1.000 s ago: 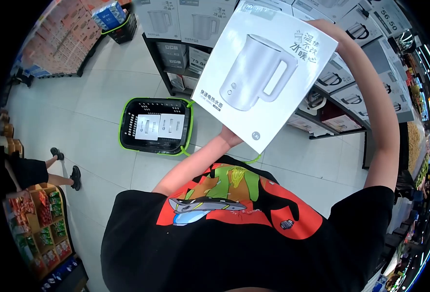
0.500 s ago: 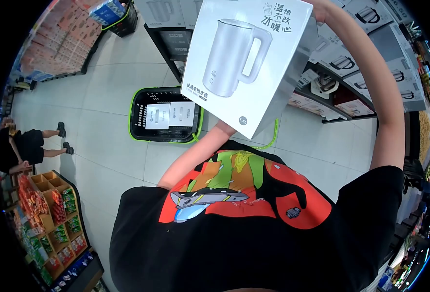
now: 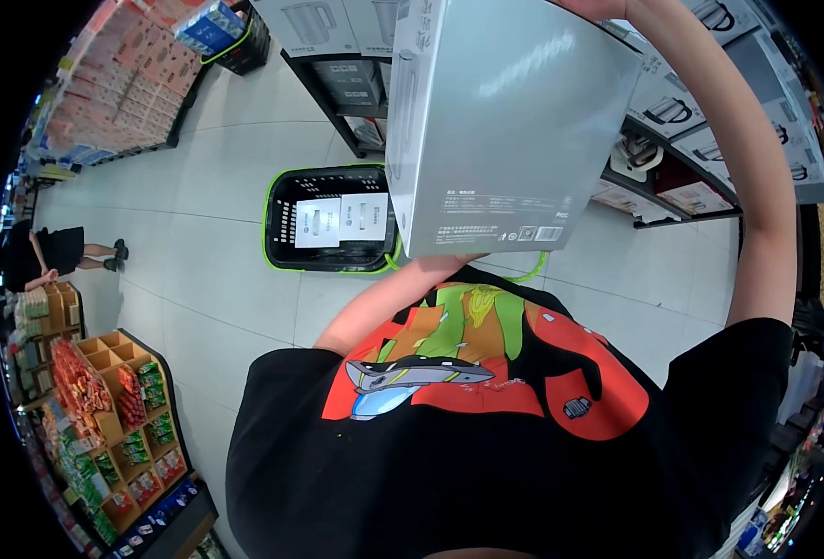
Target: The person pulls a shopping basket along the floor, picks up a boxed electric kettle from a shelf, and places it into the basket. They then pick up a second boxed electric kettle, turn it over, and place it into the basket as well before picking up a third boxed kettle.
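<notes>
A large electric kettle box (image 3: pixel 524 130) is held up in front of my chest, its grey side with small print and a barcode facing me. The white front with the kettle picture shows only as a narrow strip on the left. My right hand (image 3: pixel 603 7) grips the top edge, partly cut off by the frame. From below, my left hand (image 3: pixel 454 263) supports the bottom; its fingers are hidden behind the box. On the floor, left of the box, stands a black shopping basket (image 3: pixel 277 228) with a green rim, holding two small white boxes (image 3: pixel 342 221).
Shelves with kettle boxes (image 3: pixel 668 112) stand behind and to the right. More kettle boxes (image 3: pixel 314 26) sit at the upper left. A snack display (image 3: pixel 118 429) is at the lower left, and a person (image 3: pixel 53 256) stands beyond it. Stacked pink cartons (image 3: pixel 137 79) fill the far left.
The kettle box has been turned, so its printed front has swung left and the grey side now faces me. Both hands stay on it. The view has shifted slightly.
</notes>
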Tool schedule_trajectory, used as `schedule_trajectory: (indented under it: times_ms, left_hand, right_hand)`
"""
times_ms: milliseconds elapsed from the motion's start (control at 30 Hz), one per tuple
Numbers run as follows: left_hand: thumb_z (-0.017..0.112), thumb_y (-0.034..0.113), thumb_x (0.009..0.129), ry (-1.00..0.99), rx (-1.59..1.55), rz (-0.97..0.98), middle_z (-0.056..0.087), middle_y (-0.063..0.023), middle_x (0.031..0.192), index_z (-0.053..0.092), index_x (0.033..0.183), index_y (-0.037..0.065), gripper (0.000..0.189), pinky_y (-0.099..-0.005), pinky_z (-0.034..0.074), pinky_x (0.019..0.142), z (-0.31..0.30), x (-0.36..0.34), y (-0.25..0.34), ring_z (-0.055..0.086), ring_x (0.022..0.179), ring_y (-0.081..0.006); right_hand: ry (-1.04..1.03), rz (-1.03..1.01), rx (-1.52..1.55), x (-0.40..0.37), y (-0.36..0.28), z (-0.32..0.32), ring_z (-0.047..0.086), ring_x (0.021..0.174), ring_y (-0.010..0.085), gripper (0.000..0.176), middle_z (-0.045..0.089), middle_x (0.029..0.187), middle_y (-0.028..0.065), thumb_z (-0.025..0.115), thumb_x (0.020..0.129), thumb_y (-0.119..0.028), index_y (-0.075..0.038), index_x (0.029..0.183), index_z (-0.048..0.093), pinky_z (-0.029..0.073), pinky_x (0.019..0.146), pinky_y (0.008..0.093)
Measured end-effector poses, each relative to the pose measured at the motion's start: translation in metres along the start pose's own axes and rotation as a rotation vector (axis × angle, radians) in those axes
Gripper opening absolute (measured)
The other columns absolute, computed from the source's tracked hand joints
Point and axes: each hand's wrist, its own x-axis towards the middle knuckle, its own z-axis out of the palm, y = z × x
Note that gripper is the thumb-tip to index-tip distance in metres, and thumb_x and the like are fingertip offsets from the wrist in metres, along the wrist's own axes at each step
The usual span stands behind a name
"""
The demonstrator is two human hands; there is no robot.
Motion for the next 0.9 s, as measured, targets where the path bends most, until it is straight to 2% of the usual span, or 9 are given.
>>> schedule_trajectory:
  times_ms: [167,200,333,400,500,600,633,700,900]
  left_hand:
    - [0.038,0.051,0.080,0.005,-0.043,0.130,0.038,-0.0130,0.122,0.024,0.126,0.006,0.065,-0.0390,0.038,0.088,0.018,0.034,0.007,0.043,0.107,-0.0248]
    - [0.038,0.050,0.080,0.008,-0.046,0.154,0.038,-0.0130,0.122,0.024,0.126,0.006,0.065,-0.0389,0.038,0.088,0.020,0.039,0.007,0.043,0.107,-0.0247]
    - [0.038,0.050,0.080,0.041,-0.030,0.208,0.038,-0.0128,0.122,0.024,0.126,0.006,0.065,-0.0385,0.038,0.087,0.016,0.035,0.011,0.044,0.107,-0.0242]
    - [0.038,0.050,0.080,0.060,-0.021,0.235,0.038,-0.0127,0.122,0.025,0.126,0.006,0.065,-0.0383,0.039,0.087,0.013,0.028,0.010,0.044,0.107,-0.0240]
    - [0.039,0.050,0.080,0.085,-0.005,0.279,0.038,-0.0126,0.122,0.025,0.125,0.006,0.064,-0.0380,0.039,0.087,0.008,0.017,0.008,0.044,0.107,-0.0237]
    - [0.039,0.049,0.081,0.112,0.020,0.329,0.039,-0.0125,0.122,0.025,0.125,0.005,0.064,-0.0377,0.039,0.087,0.007,0.006,0.000,0.044,0.107,-0.0234]
    - [0.039,0.049,0.081,0.127,0.028,0.347,0.039,-0.0124,0.121,0.025,0.125,0.005,0.064,-0.0376,0.039,0.087,0.007,0.002,-0.005,0.044,0.107,-0.0233]
    - [0.039,0.049,0.081,0.147,0.043,0.378,0.039,-0.0123,0.121,0.025,0.125,0.005,0.064,-0.0374,0.039,0.087,0.008,-0.005,-0.021,0.044,0.107,-0.0231]
    - [0.041,0.045,0.081,0.366,0.088,0.379,0.041,-0.0106,0.119,0.029,0.123,0.005,0.060,-0.0353,0.041,0.085,0.016,-0.025,-0.071,0.045,0.105,-0.0206]
  right_hand:
    - [0.001,-0.057,0.111,-0.009,0.016,-0.024,0.055,0.060,0.0155,0.020,0.057,0.071,0.0117,0.038,0.082,-0.012,0.006,0.081,0.048,0.045,0.062,0.0230]
    - [0.130,-0.091,0.135,-0.018,0.019,-0.011,0.054,0.062,0.0156,0.018,0.056,0.072,0.0103,0.038,0.082,-0.013,0.002,0.080,0.046,0.045,0.062,0.0238]
    - [0.179,-0.089,0.068,-0.033,0.032,-0.011,0.041,0.054,0.0122,0.016,0.047,0.063,0.0033,0.037,0.083,-0.013,-0.001,0.076,0.046,0.037,0.053,0.0228]
    - [0.128,0.001,0.093,-0.030,0.040,-0.021,0.043,0.051,0.0115,0.021,0.047,0.057,0.0030,0.044,0.081,-0.018,-0.001,0.070,0.050,0.037,0.049,0.0236]
    - [-0.279,-0.087,-0.005,-0.009,0.059,-0.069,0.055,0.062,0.0074,0.029,0.059,0.076,0.0006,0.048,0.082,-0.027,-0.001,0.093,0.057,0.043,0.055,0.0133]
    - [-0.146,-0.031,0.122,-0.006,0.084,-0.098,0.054,0.065,0.0064,0.025,0.057,0.074,-0.0004,0.050,0.080,-0.026,-0.003,0.087,0.057,0.042,0.057,0.0141]
    - [0.281,-0.110,0.045,-0.029,0.091,-0.047,0.054,0.067,0.0058,0.025,0.057,0.075,0.0005,0.052,0.078,-0.025,-0.003,0.089,0.057,0.043,0.057,0.0166]
    - [0.301,-0.182,-0.015,-0.039,0.114,-0.054,0.051,0.056,0.0075,0.026,0.054,0.063,0.0006,0.058,0.072,-0.030,-0.004,0.075,0.057,0.041,0.052,0.0206]
    - [0.338,-0.215,-0.072,-0.070,0.156,-0.053,0.055,0.051,0.0093,0.024,0.057,0.062,0.0046,0.059,0.071,-0.023,-0.001,0.080,0.059,0.044,0.044,0.0196]
